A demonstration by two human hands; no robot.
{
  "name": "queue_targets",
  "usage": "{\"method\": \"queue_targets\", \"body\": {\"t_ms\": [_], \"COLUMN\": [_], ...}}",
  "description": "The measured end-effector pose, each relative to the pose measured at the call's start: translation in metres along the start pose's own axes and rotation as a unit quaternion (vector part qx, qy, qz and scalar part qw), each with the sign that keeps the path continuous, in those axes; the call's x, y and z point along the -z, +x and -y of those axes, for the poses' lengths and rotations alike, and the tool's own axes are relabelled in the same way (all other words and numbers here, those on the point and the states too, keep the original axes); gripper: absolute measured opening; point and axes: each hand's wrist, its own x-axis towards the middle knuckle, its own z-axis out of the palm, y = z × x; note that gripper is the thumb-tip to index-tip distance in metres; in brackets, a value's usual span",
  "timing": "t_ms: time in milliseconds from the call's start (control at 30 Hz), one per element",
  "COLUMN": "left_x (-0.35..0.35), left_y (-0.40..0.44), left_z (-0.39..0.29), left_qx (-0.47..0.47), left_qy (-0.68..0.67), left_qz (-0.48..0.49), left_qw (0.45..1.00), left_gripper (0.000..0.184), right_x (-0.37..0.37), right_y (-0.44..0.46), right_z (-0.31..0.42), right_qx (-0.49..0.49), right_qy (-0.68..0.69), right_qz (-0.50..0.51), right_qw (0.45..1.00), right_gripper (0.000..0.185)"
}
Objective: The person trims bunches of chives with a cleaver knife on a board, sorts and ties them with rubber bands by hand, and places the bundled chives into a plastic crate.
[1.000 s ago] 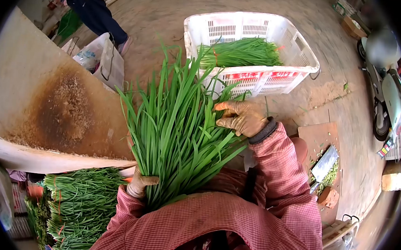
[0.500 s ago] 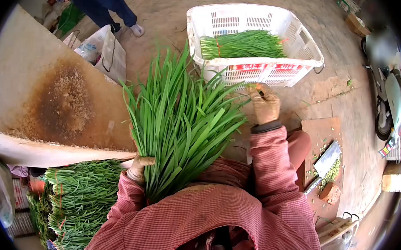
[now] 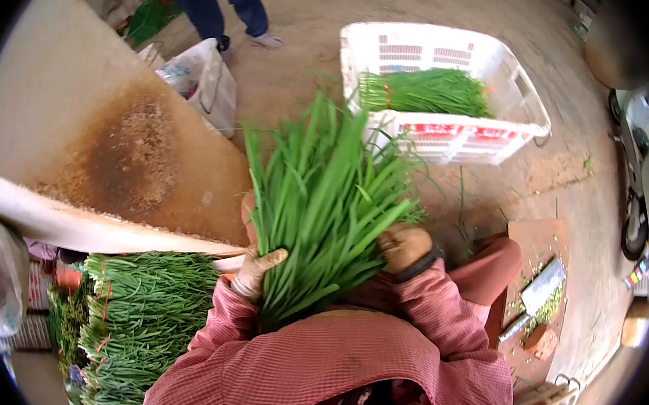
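A large loose bunch of garlic chives (image 3: pixel 324 202) stands fanned out in front of my lap, leaf tips pointing away from me. My left hand (image 3: pixel 255 271), in a tan glove, is closed around the lower left side of the bunch with the thumb across the leaves. My right hand (image 3: pixel 406 247), also gloved, is against the bunch's right side. Its fingers are blurred and partly behind leaves, so I cannot make out their grip.
A white plastic crate (image 3: pixel 518 129) ahead holds tied chives (image 3: pixel 430 92). Stacked tied bundles (image 3: pixel 147 318) lie at left, below a stained board (image 3: pixel 206 172). At right, a cleaver (image 3: pixel 543 287) rests on a brown board (image 3: pixel 536 236) with scraps. Another person (image 3: pixel 225 4) stands at far left.
My right hand has come back from the outer leaf tips near the crate to the bunch's right side. My left hand keeps its hold. The whole view has shifted.
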Motion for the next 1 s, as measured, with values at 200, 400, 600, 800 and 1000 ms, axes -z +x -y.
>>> {"method": "queue_targets", "body": {"t_ms": [200,400,600,800,1000], "left_x": [0.006,-0.036,-0.048,-0.057,-0.059], "left_y": [0.003,-0.009,-0.017,-0.011,-0.004], "left_z": [0.012,-0.012,-0.010,-0.012,-0.004], "left_qx": [0.014,-0.080,-0.165,-0.228,-0.218], "left_qy": [-0.113,-0.032,-0.012,0.184,0.244], "left_qz": [0.020,-0.044,-0.113,-0.143,-0.117], "left_qw": [0.993,0.995,0.980,0.945,0.938], "left_gripper": [0.038,0.038,0.044,0.068,0.085], "right_x": [0.057,-0.019,-0.018,0.050,-0.055], "right_y": [0.006,-0.004,-0.001,0.015,0.008], "right_z": [0.037,0.115,0.009,0.085,0.132], "right_qx": [0.075,0.253,-0.005,-0.005,0.330], "right_qy": [-0.339,-0.243,-0.260,-0.476,-0.451], "right_qz": [-0.342,0.120,0.133,-0.190,0.146], "right_qw": [0.873,0.929,0.956,0.859,0.816], "right_gripper": [0.058,0.078,0.074,0.046,0.051]}}
